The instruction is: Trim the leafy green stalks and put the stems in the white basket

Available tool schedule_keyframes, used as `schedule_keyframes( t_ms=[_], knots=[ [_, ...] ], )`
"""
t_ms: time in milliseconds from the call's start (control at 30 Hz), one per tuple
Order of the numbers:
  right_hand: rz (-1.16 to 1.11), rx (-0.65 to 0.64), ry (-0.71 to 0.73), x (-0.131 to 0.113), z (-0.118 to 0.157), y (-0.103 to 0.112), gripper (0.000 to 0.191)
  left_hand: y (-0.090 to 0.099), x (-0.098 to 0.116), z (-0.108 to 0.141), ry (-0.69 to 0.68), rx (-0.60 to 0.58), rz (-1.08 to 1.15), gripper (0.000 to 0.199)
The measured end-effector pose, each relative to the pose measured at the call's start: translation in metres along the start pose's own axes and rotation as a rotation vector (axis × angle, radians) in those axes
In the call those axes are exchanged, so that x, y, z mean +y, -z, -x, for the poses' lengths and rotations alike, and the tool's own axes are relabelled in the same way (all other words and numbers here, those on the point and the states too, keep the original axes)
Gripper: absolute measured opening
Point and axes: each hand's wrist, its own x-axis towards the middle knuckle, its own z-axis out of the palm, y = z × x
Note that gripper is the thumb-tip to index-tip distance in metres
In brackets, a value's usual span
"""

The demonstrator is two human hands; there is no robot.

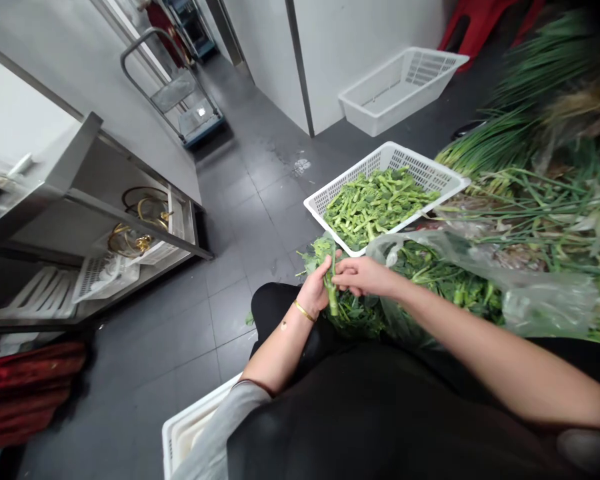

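Observation:
My left hand [316, 288] is closed round a leafy green vegetable stalk [333, 303], its cut end pointing down and its leaves upward. Against the stalk's right side, the curled fingers of my right hand [363, 275] pinch at it; whether they grip the stem or a leaf is too small to tell. Just beyond both hands is a white slotted basket [325, 227] holding many trimmed green stalks [380, 200]. Under and beside my right forearm, more leafy greens [420, 267] lie in a clear plastic bag [545, 300].
Bundles of spring onions [525, 127] are piled at the right. A second white basket [380, 120] stands by the wall near a red plastic stool [475, 30]. Leftward are a metal shelf unit [145, 223] and a trolley [200, 123]. Another white container [169, 433] sits beside my left elbow.

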Motion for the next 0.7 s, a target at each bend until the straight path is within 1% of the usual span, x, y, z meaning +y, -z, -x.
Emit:
schedule_keyframes(
  t_ms=[33, 67, 100, 167, 200, 233, 300, 367, 400, 433, 467, 533, 600, 633, 667, 700],
  knots=[
    [-0.039, -0.019, 0.018, 0.007, 0.002, -0.017, 0.033, -0.002, -0.003, -0.001, 0.026, -0.012, -0.013, 0.037],
    [-0.108, 0.004, 0.035, 0.013, 0.003, -0.03, 0.033, -0.002, -0.007, -0.001, 0.056, -0.024, -0.035, 0.04],
    [-0.174, 0.05, 0.048, 0.018, 0.001, -0.037, 0.035, -0.002, -0.01, -0.001, 0.089, -0.033, -0.07, 0.042],
    [-0.255, 0.162, 0.083, 0.025, -0.002, -0.04, 0.036, -0.001, -0.018, 0.004, 0.113, -0.026, -0.147, 0.043],
    [-0.228, 0.201, 0.127, 0.026, -0.001, -0.039, 0.035, 0.0, -0.021, 0.006, 0.091, -0.014, -0.172, 0.041],
    [-0.163, 0.221, 0.197, 0.025, 0.002, -0.038, 0.033, 0.0, -0.023, 0.008, 0.046, 0.003, -0.181, 0.04],
    [-0.003, 0.216, 0.367, 0.022, 0.016, -0.041, 0.029, -0.001, -0.027, 0.011, -0.1, 0.056, -0.172, 0.039],
    [0.122, 0.168, 0.515, 0.017, 0.037, -0.051, 0.025, -0.003, -0.029, 0.011, -0.24, 0.139, -0.193, 0.039],
    [0.161, 0.139, 0.555, 0.016, 0.046, -0.056, 0.023, -0.003, -0.029, 0.012, -0.297, 0.19, -0.228, 0.039],
    [0.188, 0.124, 0.557, 0.014, 0.052, -0.059, 0.022, -0.002, -0.029, 0.013, -0.346, 0.235, -0.282, 0.039],
    [0.215, 0.128, 0.527, 0.012, 0.055, -0.06, 0.023, -0.002, -0.029, 0.014, -0.385, 0.265, -0.353, 0.038],
    [0.247, 0.185, 0.391, 0.008, 0.048, -0.055, 0.026, 0.001, -0.031, 0.019, -0.447, 0.275, -0.513, 0.037],
    [0.257, 0.265, 0.244, 0.004, 0.033, -0.047, 0.034, 0.002, -0.032, 0.025, -0.498, 0.242, -0.607, 0.038],
    [0.274, 0.288, 0.201, 0.003, 0.025, -0.045, 0.038, 0.003, -0.032, 0.028, -0.489, 0.215, -0.604, 0.039],
    [0.305, 0.308, 0.185, 0.004, 0.02, -0.044, 0.041, 0.003, -0.032, 0.03, -0.441, 0.179, -0.565, 0.039],
    [0.351, 0.337, 0.196, 0.006, 0.017, -0.046, 0.044, 0.004, -0.031, 0.03, -0.359, 0.138, -0.499, 0.038]
  ],
)
